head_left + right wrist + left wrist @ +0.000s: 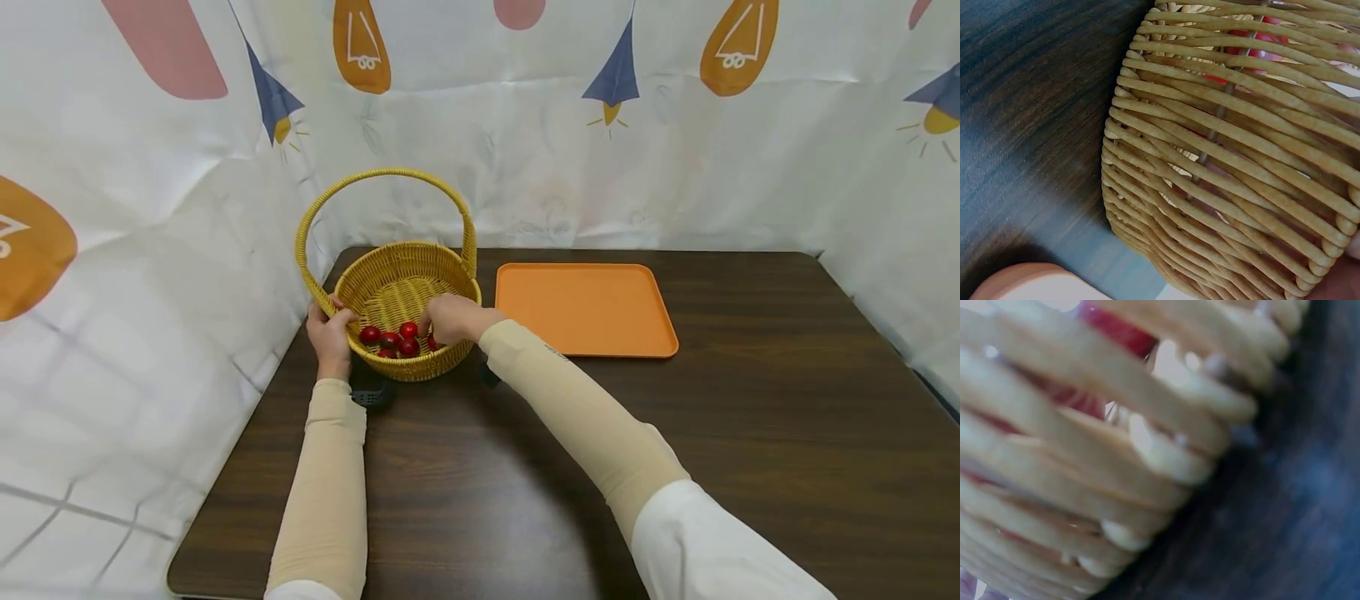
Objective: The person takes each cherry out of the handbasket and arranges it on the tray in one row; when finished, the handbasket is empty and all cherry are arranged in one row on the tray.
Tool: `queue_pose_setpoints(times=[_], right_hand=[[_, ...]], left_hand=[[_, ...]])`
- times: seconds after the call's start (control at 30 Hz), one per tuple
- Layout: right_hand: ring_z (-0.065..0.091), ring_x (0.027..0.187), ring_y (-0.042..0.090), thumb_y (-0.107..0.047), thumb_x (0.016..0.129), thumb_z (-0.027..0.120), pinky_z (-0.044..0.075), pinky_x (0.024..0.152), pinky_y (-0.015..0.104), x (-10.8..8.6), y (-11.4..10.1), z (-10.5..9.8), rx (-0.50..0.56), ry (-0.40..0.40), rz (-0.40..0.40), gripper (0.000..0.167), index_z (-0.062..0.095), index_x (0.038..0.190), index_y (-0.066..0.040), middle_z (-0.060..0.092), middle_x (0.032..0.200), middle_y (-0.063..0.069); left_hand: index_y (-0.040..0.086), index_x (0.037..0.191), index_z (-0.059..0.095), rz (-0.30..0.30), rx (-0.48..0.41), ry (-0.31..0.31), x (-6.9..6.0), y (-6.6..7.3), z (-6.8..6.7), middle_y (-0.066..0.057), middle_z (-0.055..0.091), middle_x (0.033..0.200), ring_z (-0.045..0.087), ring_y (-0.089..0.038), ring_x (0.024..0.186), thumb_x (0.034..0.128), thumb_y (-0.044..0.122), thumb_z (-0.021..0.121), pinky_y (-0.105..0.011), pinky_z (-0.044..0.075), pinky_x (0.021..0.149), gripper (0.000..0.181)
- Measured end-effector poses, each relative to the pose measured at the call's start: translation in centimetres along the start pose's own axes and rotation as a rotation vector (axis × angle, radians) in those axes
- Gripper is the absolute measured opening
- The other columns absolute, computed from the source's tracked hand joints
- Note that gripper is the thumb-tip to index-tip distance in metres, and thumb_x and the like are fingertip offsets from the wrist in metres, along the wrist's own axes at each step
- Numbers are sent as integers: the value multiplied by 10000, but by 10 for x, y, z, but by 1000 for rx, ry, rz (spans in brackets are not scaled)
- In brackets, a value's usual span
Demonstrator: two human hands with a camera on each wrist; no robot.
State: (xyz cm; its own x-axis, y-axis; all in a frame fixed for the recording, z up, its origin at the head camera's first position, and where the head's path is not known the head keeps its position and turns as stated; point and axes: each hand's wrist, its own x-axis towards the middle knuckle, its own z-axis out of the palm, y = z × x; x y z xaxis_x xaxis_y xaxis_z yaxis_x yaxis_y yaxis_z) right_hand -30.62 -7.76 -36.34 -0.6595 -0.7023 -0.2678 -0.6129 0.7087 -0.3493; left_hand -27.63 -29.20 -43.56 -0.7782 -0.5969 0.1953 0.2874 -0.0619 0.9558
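A yellow woven basket [408, 371] with a tall hoop handle [390, 172] stands at the table's back left. Several small, shiny, red round fruits [408, 347] lie inside, along its near side; their exact kind is unclear. My left hand [331, 340] grips the basket's left rim beside the foot of the handle, thumb on top. Over the right rim reaches my right hand [453, 319], fingers pointing down beside a red fruit [432, 342]. Its fingertips are partly hidden, so a hold cannot be made out. Both wrist views show the basket's weave [1241, 137] close up, red showing through gaps.
An orange rectangular tray [585, 310] lies right of the basket on the dark brown wooden table [750, 417]. White patterned cloth [525, 167] hangs behind and to the left, close to the table's edges.
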Motion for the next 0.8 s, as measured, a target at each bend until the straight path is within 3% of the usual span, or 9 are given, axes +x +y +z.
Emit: queue_pose_setpoints(times=[0.17, 0.3, 0.43, 0.57, 0.67, 0.8], right_hand=[[551, 1105, 160, -9, 917, 560, 377, 639, 249, 1, 0, 0, -16, -7, -20, 387, 682, 1233, -195, 621, 1291, 1], [564, 1165, 186, -76, 915, 636, 479, 794, 254, -1, 1, -1, -31, -10, -45, 331, 679, 1228, -173, 639, 1251, -1], [593, 1065, 168, -77, 906, 643, 492, 848, 282, -2, 5, 1, -20, 10, -84, 286, 695, 1177, -152, 664, 1164, -6], [567, 905, 162, -53, 912, 602, 458, 779, 271, -4, 10, 1, 23, 96, -145, 257, 693, 1144, -113, 663, 1061, 5], [556, 916, 167, -68, 933, 595, 453, 796, 278, -8, 14, 1, 97, 184, -184, 250, 672, 1171, -73, 650, 1065, 26], [574, 1030, 153, -133, 959, 609, 471, 883, 288, -19, 18, 2, 204, 312, -198, 294, 638, 1248, -87, 632, 1170, 24]], left_hand=[[68, 862, 530, 2, 5, -5, 0, 0, -1, 11, 454, 959, 414, -157, 854, 772, -120, 547, -300, 344, 704, 209], [50, 879, 529, -5, 12, -28, 0, 0, -3, 8, 447, 968, 418, -163, 855, 782, -110, 553, -330, 345, 732, 189], [16, 896, 523, -20, 21, -51, -3, 3, -3, -5, 454, 979, 430, -171, 872, 785, -111, 557, -366, 347, 756, 172], [-54, 914, 500, -7, 23, -74, -10, 15, -1, -36, 446, 945, 420, -185, 826, 784, -123, 546, -383, 339, 739, 154], [-57, 909, 502, 0, 22, -84, -14, 23, 0, -45, 447, 947, 420, -185, 821, 778, -122, 536, -373, 340, 729, 150], [-1, 890, 518, 0, 14, -74, -6, 12, -3, -29, 461, 967, 431, -178, 847, 775, -119, 543, -350, 346, 728, 166]])
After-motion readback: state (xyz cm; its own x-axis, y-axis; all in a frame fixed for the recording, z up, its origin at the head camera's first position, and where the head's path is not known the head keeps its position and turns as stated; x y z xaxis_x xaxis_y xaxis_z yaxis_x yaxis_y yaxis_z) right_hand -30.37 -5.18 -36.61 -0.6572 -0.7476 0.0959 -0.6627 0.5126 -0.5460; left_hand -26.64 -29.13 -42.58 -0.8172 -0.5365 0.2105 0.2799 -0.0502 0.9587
